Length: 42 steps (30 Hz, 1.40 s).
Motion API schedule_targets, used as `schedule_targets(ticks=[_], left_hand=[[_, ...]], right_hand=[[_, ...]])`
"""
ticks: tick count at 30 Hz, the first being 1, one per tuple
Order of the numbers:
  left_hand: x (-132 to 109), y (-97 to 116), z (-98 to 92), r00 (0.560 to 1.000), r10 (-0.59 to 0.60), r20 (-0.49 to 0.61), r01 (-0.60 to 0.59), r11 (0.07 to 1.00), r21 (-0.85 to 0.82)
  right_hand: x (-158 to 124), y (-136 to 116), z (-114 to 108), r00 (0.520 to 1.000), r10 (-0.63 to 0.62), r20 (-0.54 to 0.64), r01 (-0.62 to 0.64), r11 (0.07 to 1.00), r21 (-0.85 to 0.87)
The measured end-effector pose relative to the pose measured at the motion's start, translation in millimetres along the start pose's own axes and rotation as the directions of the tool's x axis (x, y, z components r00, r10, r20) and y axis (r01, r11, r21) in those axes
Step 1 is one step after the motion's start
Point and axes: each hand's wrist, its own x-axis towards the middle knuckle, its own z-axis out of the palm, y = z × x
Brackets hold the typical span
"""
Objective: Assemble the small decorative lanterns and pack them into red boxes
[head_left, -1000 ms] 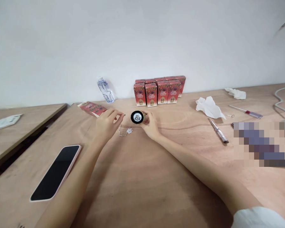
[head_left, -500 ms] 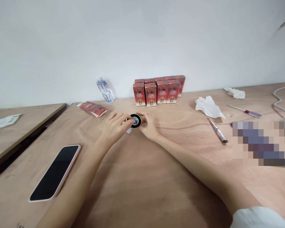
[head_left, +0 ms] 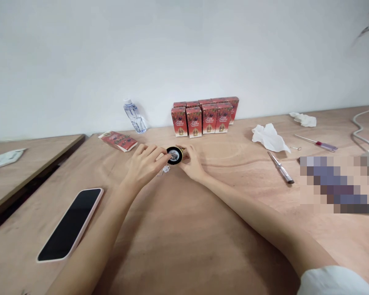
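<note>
Between my hands is a small round object (head_left: 178, 159) with a black rim, a gold-coloured edge and a pale face with a small grey part in it. My right hand (head_left: 193, 164) grips it from the right, fingers behind and thumb at the lower edge. The fingers of my left hand (head_left: 148, 164) are bent together, their tips at the left side of the pale face. Whatever those fingertips pinch is hidden. Small white pieces (head_left: 166, 168) lie on the table just below my left fingertips.
Red printed boxes (head_left: 193, 122) stand against the wall, with a water bottle (head_left: 135, 117) to their left. A red box (head_left: 119, 141) lies flat. A phone (head_left: 71, 223) is at left; crumpled tissue (head_left: 269, 137) and screwdrivers (head_left: 281, 169) (head_left: 326, 146) lie at right.
My left fingers have drawn back slightly to the left from the round object's face, showing more of the grey part and the white pieces below. My right hand holds still.
</note>
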Motion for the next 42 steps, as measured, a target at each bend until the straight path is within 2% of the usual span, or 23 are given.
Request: schedule_targets(ticks=[5, 10, 13, 16, 18, 20, 22, 23, 25, 27, 28, 30, 33, 35, 37, 40, 42], left_hand=[[-2.1, 1.6, 5.6, 0.998, 0.013, -0.063, -0.012, 1.0, 0.023], [-5.1, 2.5, 9.3, 0.998, -0.05, -0.025, 0.049, 0.998, -0.029], [-5.5, 2.6, 9.3, 0.998, -0.048, -0.036, 0.047, 0.999, -0.025], [-4.8, 2.9, 9.8, 0.998, -0.056, -0.001, 0.056, 0.997, -0.044], [-3.9, 3.6, 10.2, 0.996, -0.088, 0.028, 0.09, 0.992, -0.086], [-2.6, 4.3, 10.0, 0.984, -0.17, 0.045, 0.175, 0.969, -0.174], [-0.8, 5.0, 8.9, 0.941, -0.322, 0.1, 0.337, 0.883, -0.326], [0.3, 5.4, 8.1, 0.896, -0.414, 0.159, 0.441, 0.798, -0.41], [3.1, 6.9, 6.4, 0.755, -0.569, 0.325, 0.643, 0.548, -0.534], [6.0, 9.3, 5.4, 0.604, -0.628, 0.491, 0.767, 0.291, -0.573], [7.2, 10.6, 5.4, 0.552, -0.627, 0.55, 0.795, 0.198, -0.573], [8.1, 11.8, 7.0, 0.503, -0.591, 0.631, 0.819, 0.093, -0.566], [3.9, 6.5, 12.5, 0.512, -0.546, 0.663, 0.791, -0.001, -0.612], [-1.5, -1.0, 15.6, 0.527, -0.547, 0.65, 0.784, 0.019, -0.62], [-6.2, -7.9, 16.0, 0.55, -0.535, 0.642, 0.82, 0.199, -0.536], [-8.5, -10.2, 12.9, 0.589, -0.392, 0.707, 0.781, 0.502, -0.372], [-8.3, -5.9, 13.5, 0.595, -0.305, 0.743, 0.731, 0.59, -0.343]], right_hand=[[0.2, -3.6, -0.3, 1.0, 0.013, -0.005, -0.013, 0.999, 0.038], [0.2, -5.5, -0.6, 1.0, 0.023, 0.0, -0.023, 0.999, 0.031], [0.1, -4.9, -0.4, 1.0, 0.02, 0.003, -0.02, 0.999, 0.032], [0.2, -3.3, 0.0, 1.0, 0.019, 0.002, -0.019, 0.999, 0.035], [0.3, -2.3, 0.2, 1.0, 0.011, 0.002, -0.011, 0.999, 0.041], [0.2, -2.1, 0.2, 1.0, -0.002, 0.006, 0.001, 0.999, 0.039], [-0.2, -2.9, -0.1, 1.0, -0.021, 0.017, 0.021, 0.999, 0.029], [-0.5, -3.5, -0.4, 0.999, -0.033, 0.024, 0.032, 0.999, 0.024], [-1.0, -4.8, -1.1, 0.998, -0.054, 0.039, 0.054, 0.999, 0.008], [-1.4, -5.7, -1.5, 0.997, -0.066, 0.048, 0.067, 0.998, -0.017], [-1.5, -5.9, -1.6, 0.996, -0.07, 0.049, 0.072, 0.997, -0.031], [-1.5, -6.0, -1.4, 0.997, -0.071, 0.036, 0.072, 0.996, -0.047], [-1.3, -5.6, -0.2, 0.999, -0.038, -0.007, 0.038, 0.998, -0.04], [-1.0, -4.8, 0.8, 0.999, 0.006, -0.033, -0.007, 0.999, -0.035], [-0.5, -3.3, 1.5, 0.996, 0.055, -0.064, -0.058, 0.998, -0.036], [0.5, -1.3, 1.7, 0.989, 0.1, -0.107, -0.105, 0.994, -0.037], [1.0, -0.7, 1.5, 0.988, 0.108, -0.111, -0.113, 0.993, -0.038]])
